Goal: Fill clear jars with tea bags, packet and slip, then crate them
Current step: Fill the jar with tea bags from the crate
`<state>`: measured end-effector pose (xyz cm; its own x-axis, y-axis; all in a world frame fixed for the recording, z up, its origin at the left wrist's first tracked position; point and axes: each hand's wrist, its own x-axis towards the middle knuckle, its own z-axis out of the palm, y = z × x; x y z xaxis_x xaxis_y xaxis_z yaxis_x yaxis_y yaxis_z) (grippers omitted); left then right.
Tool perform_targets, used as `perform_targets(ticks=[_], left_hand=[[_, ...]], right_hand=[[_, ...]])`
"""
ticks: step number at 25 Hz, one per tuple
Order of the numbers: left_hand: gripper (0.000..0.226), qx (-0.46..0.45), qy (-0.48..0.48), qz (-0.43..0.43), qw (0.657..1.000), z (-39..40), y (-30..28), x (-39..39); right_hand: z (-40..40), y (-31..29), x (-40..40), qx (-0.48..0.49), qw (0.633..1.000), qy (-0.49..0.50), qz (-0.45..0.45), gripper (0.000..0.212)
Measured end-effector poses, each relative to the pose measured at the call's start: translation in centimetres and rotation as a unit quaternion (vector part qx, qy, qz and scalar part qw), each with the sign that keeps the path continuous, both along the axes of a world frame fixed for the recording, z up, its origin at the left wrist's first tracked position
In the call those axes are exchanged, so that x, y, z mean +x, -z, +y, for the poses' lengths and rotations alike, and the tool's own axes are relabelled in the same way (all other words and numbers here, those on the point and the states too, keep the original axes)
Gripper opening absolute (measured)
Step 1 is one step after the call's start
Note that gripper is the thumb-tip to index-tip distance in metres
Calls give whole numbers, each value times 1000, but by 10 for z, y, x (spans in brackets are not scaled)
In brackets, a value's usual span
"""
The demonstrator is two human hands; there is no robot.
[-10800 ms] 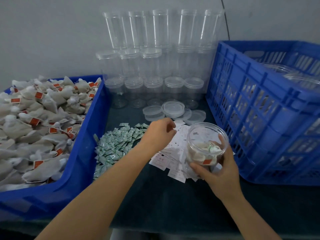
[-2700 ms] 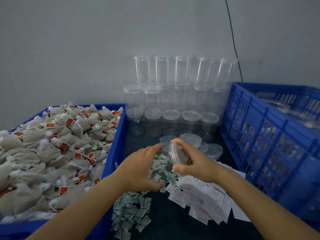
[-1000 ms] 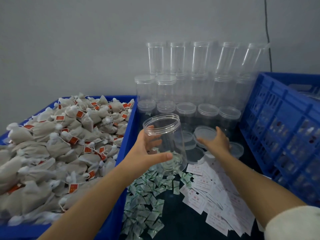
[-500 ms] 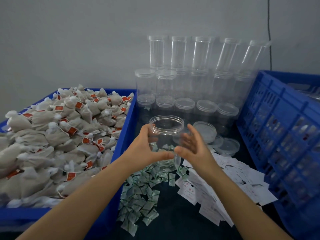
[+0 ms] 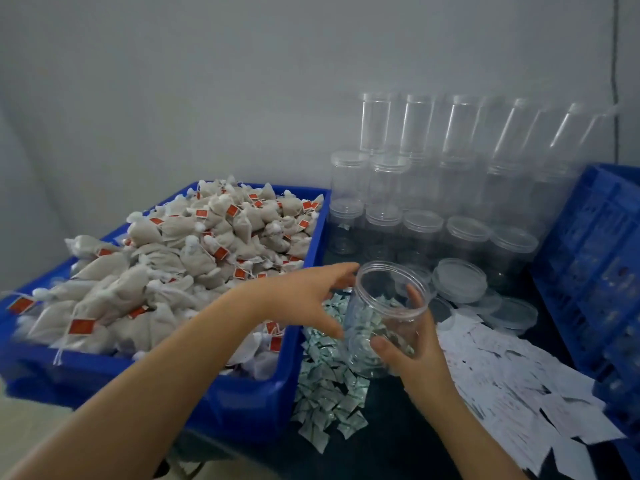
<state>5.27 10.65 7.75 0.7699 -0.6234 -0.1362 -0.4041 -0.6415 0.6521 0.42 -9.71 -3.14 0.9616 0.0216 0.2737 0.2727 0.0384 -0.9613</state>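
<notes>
My right hand [image 5: 412, 344] grips an empty clear jar [image 5: 372, 306] with no lid, tilted slightly, above the heap of small green packets [image 5: 325, 393]. My left hand [image 5: 301, 299] is just left of the jar with fingers spread; its fingertips reach the jar's rim and its thumb lies near the jar's side. The blue tray [image 5: 242, 407] heaped with beige tea bags [image 5: 180, 268] with red tags sits at the left. White paper slips [image 5: 512, 382] lie scattered at the right.
Stacked clear jars [image 5: 450, 188], some capped, stand against the back wall. Loose lids [image 5: 460, 278] lie in front of them. A blue slatted crate [image 5: 595, 282] stands at the right edge. The table top is dark.
The jar has passed from my left hand into my right. My left hand has let go and opened, shifting left toward the tea bag tray. The view has turned left.
</notes>
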Motion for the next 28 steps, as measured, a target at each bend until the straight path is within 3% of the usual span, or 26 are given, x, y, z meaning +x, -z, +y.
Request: perform_targets(ticks=[2, 4, 6, 9, 13, 17, 28], left_hand=[[78, -1, -108, -64, 992, 35, -5, 3], [62, 12, -236, -175, 956, 65, 1, 8], [57, 114, -326, -227, 911, 85, 17, 16], [57, 306, -388, -203, 845, 102, 43, 24], [46, 408, -415, -189, 791, 103, 56, 31], [43, 388, -475, -223, 757, 109, 51, 34], [23, 155, -519, -321, 777, 114, 44, 27]], right_hand=[[10, 10, -7, -16, 1000, 2, -1, 91], [19, 22, -11, -11, 1000, 2, 7, 89], [21, 37, -13, -15, 1000, 5, 2, 90], [21, 52, -16, -56, 998, 10, -6, 88], [18, 56, -16, -81, 997, 7, -2, 89], [18, 57, -18, -90, 996, -2, 1, 90], [17, 59, -16, -76, 997, -8, -11, 89]])
